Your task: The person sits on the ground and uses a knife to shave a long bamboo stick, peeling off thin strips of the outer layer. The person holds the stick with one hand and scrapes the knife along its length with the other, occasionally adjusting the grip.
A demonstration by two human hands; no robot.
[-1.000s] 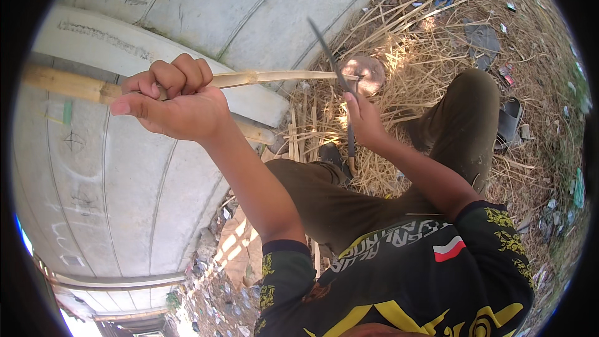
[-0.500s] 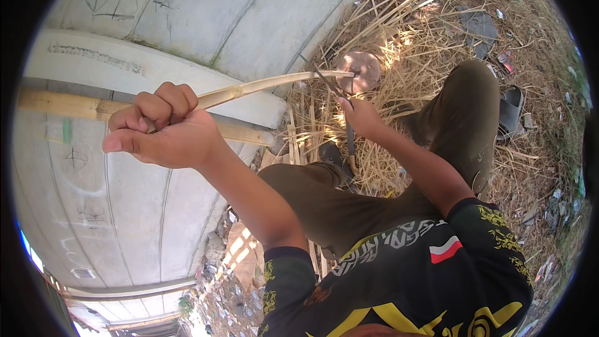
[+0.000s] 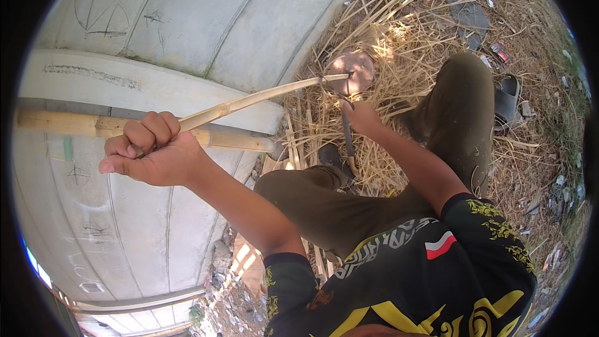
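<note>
My left hand (image 3: 150, 151), 9 o'clock, grips a split bamboo strip (image 3: 253, 98); my right hand (image 3: 363, 118), 2 o'clock, clasps a knife (image 3: 335, 93). Likely light, springy, splintery; best held by wider end.

Walled in on the left by the panels (image 3: 243, 12) and, just behind the left hand (image 3: 150, 148), by the pole (image 3: 68, 122). Barred across the middle by the strip (image 3: 256, 99), slanting from that hand to over the block (image 3: 355, 67). Open below the strip, between the forearms, down to the tool (image 3: 348, 140) and left knee (image 3: 287, 188). Clear above low straw (image 3: 380, 30) beyond the block; closed off right of the right hand (image 3: 362, 117) by the right knee (image 3: 465, 81).
</note>
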